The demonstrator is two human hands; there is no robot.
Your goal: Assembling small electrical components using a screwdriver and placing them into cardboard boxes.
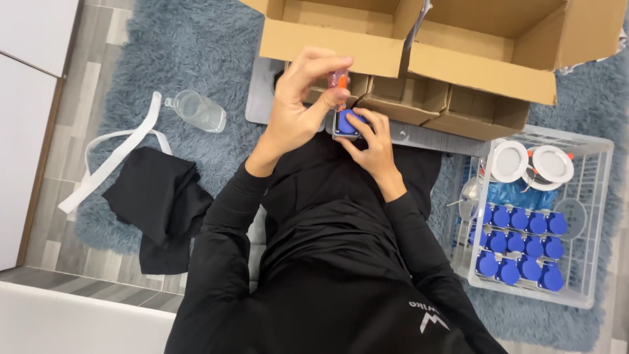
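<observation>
Beside the person's right leg, a white wire-sided basket (599,196) sits on the blue-grey shaggy rug (196,52). It holds three rows of small blue-capped grey units (517,252) packed close together, two round white discs (531,162) at the far end, and a clear plastic bag (517,193) between discs and units. Ahead of the person stands an open cardboard box (472,62) with its flaps folded outward; a cardboard divider inside splits it into square cells, and what the cells hold cannot be made out.

Between the knees, just in front of the box, the right hand (373,141) curls its fingers around one blue-capped unit (347,123), gripping it by the sides with the blue face turned up toward the camera. The left hand (298,105) hovers directly over it, thumb and fingertips pinched together on a small orange tool (339,84). The tool's long axis runs nearly straight up and down, its lower end pointing at the blue cap and touching or almost touching it; which one is not clear.

Off to the left on the rug lie a clear plastic bottle (196,110) on its side, a white strap (111,157), and a crumpled black cloth (160,203).
</observation>
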